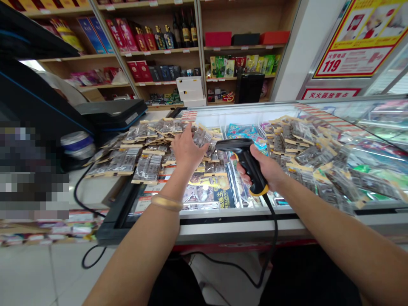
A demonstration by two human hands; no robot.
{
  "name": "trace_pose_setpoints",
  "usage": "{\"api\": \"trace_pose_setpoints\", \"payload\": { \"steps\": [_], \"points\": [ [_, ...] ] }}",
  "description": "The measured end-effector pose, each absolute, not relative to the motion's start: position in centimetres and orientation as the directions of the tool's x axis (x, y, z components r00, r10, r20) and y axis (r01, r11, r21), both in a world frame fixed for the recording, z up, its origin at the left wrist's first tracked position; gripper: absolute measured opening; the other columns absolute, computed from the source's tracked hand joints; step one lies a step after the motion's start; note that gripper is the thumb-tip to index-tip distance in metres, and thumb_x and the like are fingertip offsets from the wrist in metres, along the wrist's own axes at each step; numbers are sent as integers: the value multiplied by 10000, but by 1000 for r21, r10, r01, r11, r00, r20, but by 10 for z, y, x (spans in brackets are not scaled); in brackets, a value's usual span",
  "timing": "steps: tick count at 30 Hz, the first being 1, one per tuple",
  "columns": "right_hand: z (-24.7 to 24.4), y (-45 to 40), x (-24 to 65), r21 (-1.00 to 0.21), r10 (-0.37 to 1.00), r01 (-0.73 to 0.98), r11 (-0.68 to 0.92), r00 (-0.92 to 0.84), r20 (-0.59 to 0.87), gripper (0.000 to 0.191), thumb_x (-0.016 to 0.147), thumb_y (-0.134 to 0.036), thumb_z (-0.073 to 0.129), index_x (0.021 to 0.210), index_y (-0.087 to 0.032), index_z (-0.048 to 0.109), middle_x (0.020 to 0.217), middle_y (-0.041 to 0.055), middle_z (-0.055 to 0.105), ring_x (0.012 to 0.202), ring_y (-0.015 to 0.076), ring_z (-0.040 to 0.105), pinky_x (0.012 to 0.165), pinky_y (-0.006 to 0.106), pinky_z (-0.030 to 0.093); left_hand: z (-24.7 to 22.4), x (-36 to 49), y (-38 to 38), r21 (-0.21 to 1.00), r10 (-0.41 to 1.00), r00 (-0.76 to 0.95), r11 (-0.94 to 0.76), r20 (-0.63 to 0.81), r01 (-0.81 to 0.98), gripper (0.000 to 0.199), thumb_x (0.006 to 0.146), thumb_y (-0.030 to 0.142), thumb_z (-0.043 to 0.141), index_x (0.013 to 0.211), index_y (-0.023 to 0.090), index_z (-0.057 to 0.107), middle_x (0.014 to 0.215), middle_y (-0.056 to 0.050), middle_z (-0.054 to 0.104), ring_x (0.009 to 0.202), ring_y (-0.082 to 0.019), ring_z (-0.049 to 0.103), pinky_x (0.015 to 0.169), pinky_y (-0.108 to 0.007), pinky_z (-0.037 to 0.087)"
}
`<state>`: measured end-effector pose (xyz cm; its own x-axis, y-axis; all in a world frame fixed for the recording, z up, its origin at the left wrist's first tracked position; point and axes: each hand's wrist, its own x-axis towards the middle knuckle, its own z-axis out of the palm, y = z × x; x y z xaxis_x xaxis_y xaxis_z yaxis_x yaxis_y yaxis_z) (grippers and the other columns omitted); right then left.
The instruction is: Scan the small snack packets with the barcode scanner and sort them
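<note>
Just right of center in the frame, the right hand (pixel 267 165) is wrapped around a barcode scanner (pixel 247 155): black pistol-style body, yellow trim by the trigger and at the handle's base, cord (pixel 275 231) hanging off the bottom. Mid-frame, the left hand (pixel 188 146) has its fingers spread loosely over a heap of packets (pixel 148 168), can't tell if it's touching one. They're clear plastic, dark inside, with tan strips, lying on a glass-topped case (pixel 236 229). More packets pile up toward the right.
</note>
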<state>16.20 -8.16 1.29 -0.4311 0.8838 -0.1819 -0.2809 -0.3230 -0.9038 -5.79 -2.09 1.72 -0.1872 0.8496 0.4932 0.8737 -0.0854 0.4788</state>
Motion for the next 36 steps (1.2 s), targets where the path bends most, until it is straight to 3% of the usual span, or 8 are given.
{"api": "trace_pose_setpoints", "payload": {
  "steps": [5, 9, 11, 13, 19, 24, 28, 36],
  "points": [
    [15, -84, 163, -895, 905, -336, -293, -401, -145, 616, 894, -729, 544, 1101, -157, 647, 589, -22, 544, 411, 106, 438, 378, 222, 409, 16, -60, -15, 637, 814, -221, -219, 537, 739, 384, 848, 299, 592, 1194, 151, 673, 1164, -141, 719, 1154, -310, 647, 1068, -443, 474],
    [19, -93, 176, -899, 946, -377, -224, -307, -107, 616, 872, -750, 557, 1044, -165, 647, 604, -19, 547, 422, 104, 453, 389, 225, 409, 11, -43, -20, 916, 873, -305, -311, 381, 256, 318, 872, 417, 579, 1088, 196, 654, 906, -43, 712, 777, -194, 682, 794, -358, 596],
    [19, -100, 188, -903, 960, -386, -187, -267, -85, 603, 866, -743, 572, 1032, -168, 646, 616, -16, 552, 432, 107, 465, 397, 230, 409, 9, -28, -25, 957, 922, -259, -289, 287, 28, 291, 861, 429, 617, 1050, 207, 623, 853, -20, 692, 646, -150, 646, 678, -325, 603],
    [16, -106, 201, -907, 970, -390, -156, -232, -67, 604, 832, -743, 621, 1023, -171, 646, 632, -14, 561, 443, 107, 476, 404, 232, 414, 7, -13, -30, 962, 950, -188, -265, 249, -66, 262, 857, 401, 646, 1031, 211, 596, 830, -14, 683, 637, -149, 661, 669, -336, 620],
    [6, -117, 220, -914, 983, -390, -113, -175, -47, 704, 641, -776, 774, 994, -181, 644, 623, -31, 560, 444, 100, 472, 394, 223, 417, -2, 19, -41, 963, 968, -39, -249, 246, -108, 255, 926, 317, 569, 1153, 204, 585, 840, -21, 681, 758, -171, 704, 819, -397, 651],
    [4, -117, 218, -923, 982, -364, -123, -177, -61, 680, 733, -769, 706, 1056, -174, 647, 632, -24, 569, 436, 101, 481, 388, 220, 420, -10, 22, -40, 956, 967, -37, -254, 251, -147, 257, 939, 281, 517, 1174, 216, 596, 929, -33, 688, 849, -163, 695, 865, -367, 636],
    [4, -117, 218, -927, 975, -344, -149, -205, -81, 673, 757, -768, 682, 1063, -170, 648, 620, -21, 563, 430, 100, 468, 379, 215, 413, -12, 22, -40, 949, 971, -45, -239, 234, -205, 182, 901, 200, 524, 1079, 219, 557, 1067, -40, 685, 985, -158, 681, 954, -405, 614],
    [3, -117, 215, -929, 965, -324, -176, -241, -99, 626, 816, -749, 629, 1051, -169, 646, 602, -16, 545, 418, 106, 456, 370, 220, 412, -12, 24, -41, 960, 985, -20, -169, 169, -222, 196, 854, 141, 527, 1031, 222, 514, 1028, -19, 707, 995, -153, 699, 1015, -473, 593]
  ]
}}
